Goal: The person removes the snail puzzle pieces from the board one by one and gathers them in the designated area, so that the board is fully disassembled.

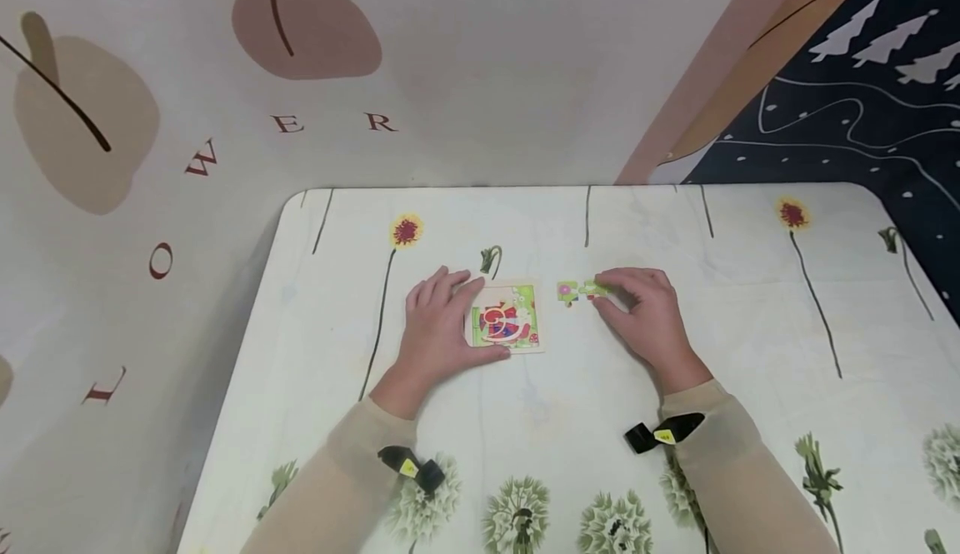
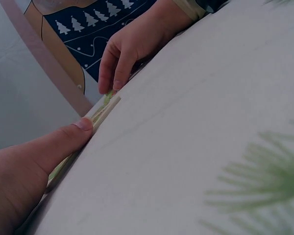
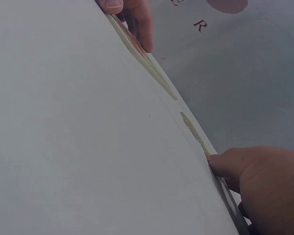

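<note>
- Centrally, a square puzzle board (image 1: 506,321) lies flat on the table (image 1: 570,421), its picture mostly red on green within a pale border.
- The left hand (image 1: 438,325) holds the board from its left side, thumb at the near edge and index finger at the far left corner.
- To the right of the board, and apart from it, lie small green puzzle pieces (image 1: 567,291) in a short row; one bears a pink spot.
- The right hand (image 1: 648,312) pinches the right end of this row between thumb and fingers.
- Both forearms wear beige sleeves (image 1: 731,441), each with a black device (image 1: 665,435) bearing a yellow label at the wrist.
- Printed flowers (image 1: 406,231) cover the white tabletop; beyond it stands a pale wall (image 1: 480,121) with dark red letters (image 1: 287,124).
</note>
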{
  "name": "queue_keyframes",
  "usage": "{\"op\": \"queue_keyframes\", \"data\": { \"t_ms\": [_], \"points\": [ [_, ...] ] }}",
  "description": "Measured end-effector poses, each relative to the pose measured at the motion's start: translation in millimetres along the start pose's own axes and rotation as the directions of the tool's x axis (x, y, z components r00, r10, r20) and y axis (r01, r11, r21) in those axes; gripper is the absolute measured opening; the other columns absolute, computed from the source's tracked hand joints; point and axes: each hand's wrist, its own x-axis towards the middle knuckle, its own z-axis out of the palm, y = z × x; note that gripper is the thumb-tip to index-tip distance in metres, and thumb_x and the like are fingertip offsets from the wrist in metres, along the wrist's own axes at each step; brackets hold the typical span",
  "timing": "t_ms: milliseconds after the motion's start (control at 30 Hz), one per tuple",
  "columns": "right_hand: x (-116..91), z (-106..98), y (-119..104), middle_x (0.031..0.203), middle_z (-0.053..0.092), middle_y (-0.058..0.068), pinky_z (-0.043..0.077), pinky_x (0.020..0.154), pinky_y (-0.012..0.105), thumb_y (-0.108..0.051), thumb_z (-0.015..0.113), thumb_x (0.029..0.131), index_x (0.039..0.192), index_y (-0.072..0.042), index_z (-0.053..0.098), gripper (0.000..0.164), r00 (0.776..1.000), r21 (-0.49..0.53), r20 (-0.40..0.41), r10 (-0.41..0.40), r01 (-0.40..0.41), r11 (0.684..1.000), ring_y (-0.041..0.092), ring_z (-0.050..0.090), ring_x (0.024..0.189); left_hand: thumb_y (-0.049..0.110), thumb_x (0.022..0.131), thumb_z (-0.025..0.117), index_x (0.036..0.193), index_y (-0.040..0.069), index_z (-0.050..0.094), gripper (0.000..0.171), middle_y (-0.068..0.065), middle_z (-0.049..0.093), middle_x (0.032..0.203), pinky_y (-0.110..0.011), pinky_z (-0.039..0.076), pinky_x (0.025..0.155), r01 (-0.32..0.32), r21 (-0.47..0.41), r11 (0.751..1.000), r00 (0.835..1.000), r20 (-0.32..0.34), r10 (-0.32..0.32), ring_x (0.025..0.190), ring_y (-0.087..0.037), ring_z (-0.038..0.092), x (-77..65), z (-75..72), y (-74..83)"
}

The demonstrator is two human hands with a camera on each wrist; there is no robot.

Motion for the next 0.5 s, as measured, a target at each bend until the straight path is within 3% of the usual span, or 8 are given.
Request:
{"op": "queue_keyframes", "data": {
  "t_ms": [500],
  "points": [
    [-0.1,-0.3,-0.2,0.119,0.077,0.013,0.039,0.103,0.054,-0.002,0.087,0.087,0.116,-0.006,0.079,0.03,0.999,0.0,0.009,0.033,-0.033,0.999,0.038,0.057,0.118,0.076,0.07,0.086,0.159,0.016,0.051,0.113,-0.009,0.042,0.163,-0.061,0.016,0.123,-0.006,-0.009,1.0,1.0,-0.001,0.006,0.158,-0.037,0.022,-1.3,-1.2,-0.3]
  ]
}}
